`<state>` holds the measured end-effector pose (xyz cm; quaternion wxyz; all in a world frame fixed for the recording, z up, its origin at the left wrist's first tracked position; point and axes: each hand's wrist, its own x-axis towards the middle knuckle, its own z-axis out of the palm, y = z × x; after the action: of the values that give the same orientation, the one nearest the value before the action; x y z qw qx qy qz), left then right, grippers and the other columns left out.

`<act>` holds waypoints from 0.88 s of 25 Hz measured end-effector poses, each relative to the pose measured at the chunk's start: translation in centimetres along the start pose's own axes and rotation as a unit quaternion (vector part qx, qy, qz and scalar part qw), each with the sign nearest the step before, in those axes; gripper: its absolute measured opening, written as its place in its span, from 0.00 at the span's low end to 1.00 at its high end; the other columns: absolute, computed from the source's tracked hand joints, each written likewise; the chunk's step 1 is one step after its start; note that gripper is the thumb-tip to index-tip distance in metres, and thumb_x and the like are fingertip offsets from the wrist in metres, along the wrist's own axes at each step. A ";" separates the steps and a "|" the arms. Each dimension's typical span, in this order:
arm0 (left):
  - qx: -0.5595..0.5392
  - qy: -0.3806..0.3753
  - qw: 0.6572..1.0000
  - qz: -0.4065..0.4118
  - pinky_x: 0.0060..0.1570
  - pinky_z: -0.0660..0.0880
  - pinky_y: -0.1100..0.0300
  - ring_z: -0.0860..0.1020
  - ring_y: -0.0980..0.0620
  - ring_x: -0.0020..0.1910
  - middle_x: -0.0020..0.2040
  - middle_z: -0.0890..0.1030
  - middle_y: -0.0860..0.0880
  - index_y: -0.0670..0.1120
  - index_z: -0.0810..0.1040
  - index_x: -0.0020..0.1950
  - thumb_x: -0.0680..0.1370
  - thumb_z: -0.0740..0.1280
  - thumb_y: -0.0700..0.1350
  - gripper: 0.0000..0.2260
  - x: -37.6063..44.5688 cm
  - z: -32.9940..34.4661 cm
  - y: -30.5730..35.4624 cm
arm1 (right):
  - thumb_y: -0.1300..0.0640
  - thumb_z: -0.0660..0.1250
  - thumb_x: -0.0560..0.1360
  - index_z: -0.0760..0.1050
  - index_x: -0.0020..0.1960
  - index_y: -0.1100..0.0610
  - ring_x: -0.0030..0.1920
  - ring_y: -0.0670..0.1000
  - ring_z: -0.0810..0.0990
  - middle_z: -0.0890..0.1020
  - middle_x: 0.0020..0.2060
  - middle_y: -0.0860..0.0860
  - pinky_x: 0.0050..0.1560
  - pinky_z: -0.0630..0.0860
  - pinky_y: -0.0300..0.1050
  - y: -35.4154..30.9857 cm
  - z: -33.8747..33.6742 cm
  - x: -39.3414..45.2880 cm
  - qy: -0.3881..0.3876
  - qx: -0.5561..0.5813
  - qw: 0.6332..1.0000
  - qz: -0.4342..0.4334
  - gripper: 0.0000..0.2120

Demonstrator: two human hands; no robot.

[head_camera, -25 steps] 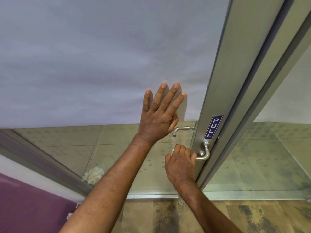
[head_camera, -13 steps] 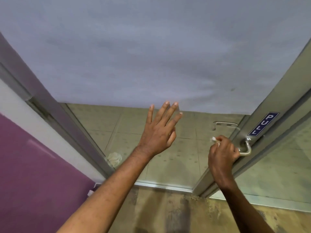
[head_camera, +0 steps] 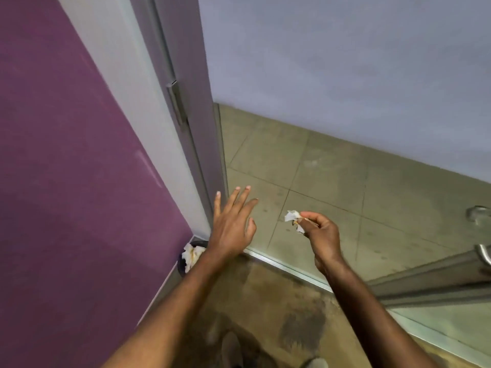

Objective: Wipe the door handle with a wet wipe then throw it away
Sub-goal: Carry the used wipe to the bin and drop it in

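A crumpled wet wipe [head_camera: 292, 218] was pinched between thumb and fingertips of the right hand [head_camera: 322, 239], well apart from the door handle [head_camera: 485, 253] at the right edge. The left hand [head_camera: 231, 227] was spread wide, empty, above a dark waste bin [head_camera: 191, 256] holding crumpled paper.

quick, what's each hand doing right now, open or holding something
Left hand: open, fingers spread, holding nothing.
Right hand: closed on the crumpled wet wipe, pinched at the fingertips.
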<state>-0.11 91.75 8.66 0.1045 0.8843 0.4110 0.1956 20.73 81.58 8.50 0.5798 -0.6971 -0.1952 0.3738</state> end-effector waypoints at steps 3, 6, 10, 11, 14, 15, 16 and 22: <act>-0.015 0.003 0.997 -0.079 0.82 0.57 0.28 0.69 0.41 0.82 0.81 0.73 0.44 0.44 0.81 0.72 0.78 0.72 0.36 0.21 -3.2 0.1 -4.6 | 0.64 0.68 0.73 0.82 0.55 0.61 0.45 0.46 0.85 0.88 0.51 0.54 0.49 0.81 0.37 2.6 5.7 0.6 -0.072 0.027 0.992 0.097 0.12; -0.007 -0.014 0.990 -0.139 0.77 0.64 0.25 0.75 0.37 0.77 0.76 0.77 0.41 0.43 0.84 0.67 0.78 0.72 0.35 0.17 -6.5 0.5 -10.1 | 0.64 0.72 0.69 0.81 0.57 0.62 0.55 0.54 0.84 0.87 0.55 0.58 0.63 0.79 0.50 5.7 11.8 0.8 -0.141 -0.020 0.981 0.129 0.17; -0.003 -0.057 0.975 -0.214 0.77 0.63 0.28 0.75 0.37 0.77 0.76 0.78 0.41 0.42 0.83 0.69 0.78 0.63 0.41 0.21 -10.2 1.6 -16.2 | 0.66 0.74 0.74 0.82 0.48 0.59 0.49 0.56 0.83 0.86 0.49 0.57 0.53 0.79 0.52 10.3 19.0 1.2 -0.147 -0.125 0.977 0.092 0.05; 0.000 -0.067 0.971 -0.229 0.77 0.64 0.29 0.76 0.37 0.76 0.75 0.78 0.41 0.42 0.83 0.69 0.78 0.62 0.42 0.21 -10.9 1.9 -17.3 | 0.65 0.75 0.74 0.82 0.47 0.59 0.46 0.54 0.82 0.85 0.46 0.54 0.48 0.79 0.47 11.2 20.2 1.3 -0.142 -0.147 0.976 0.079 0.04; 0.019 -0.086 0.962 -0.258 0.73 0.68 0.29 0.79 0.37 0.73 0.73 0.80 0.39 0.41 0.84 0.66 0.78 0.61 0.41 0.20 -13.2 2.9 -21.3 | 0.66 0.76 0.72 0.82 0.41 0.56 0.42 0.51 0.81 0.84 0.38 0.47 0.40 0.76 0.36 13.8 24.7 1.5 -0.150 -0.211 0.965 0.053 0.06; 0.024 -0.095 0.961 -0.258 0.68 0.73 0.27 0.83 0.36 0.68 0.69 0.83 0.38 0.40 0.86 0.62 0.77 0.59 0.43 0.21 -13.9 3.2 -22.4 | 0.64 0.76 0.72 0.81 0.38 0.52 0.41 0.52 0.82 0.84 0.37 0.47 0.41 0.77 0.40 14.6 26.1 1.6 -0.160 -0.234 0.958 0.052 0.09; 0.027 -0.110 0.959 -0.259 0.62 0.76 0.26 0.85 0.35 0.63 0.64 0.85 0.38 0.40 0.87 0.58 0.76 0.58 0.44 0.21 -14.5 3.5 -23.3 | 0.62 0.77 0.72 0.80 0.36 0.49 0.41 0.53 0.82 0.85 0.37 0.50 0.43 0.76 0.44 15.2 27.3 1.8 -0.168 -0.265 0.948 0.051 0.11; 0.013 -0.103 0.944 -0.312 0.60 0.77 0.26 0.85 0.31 0.61 0.63 0.85 0.35 0.36 0.87 0.59 0.68 0.80 0.29 0.19 -16.3 5.1 -26.8 | 0.70 0.65 0.78 0.81 0.56 0.68 0.52 0.57 0.79 0.83 0.53 0.64 0.46 0.72 0.42 19.9 32.6 3.2 -0.216 -0.337 0.916 0.029 0.09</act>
<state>-25.83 96.31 -9.40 0.1912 0.7281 0.6559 0.0554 -4.82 100.47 -13.01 0.2429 -0.7589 -0.4098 0.4440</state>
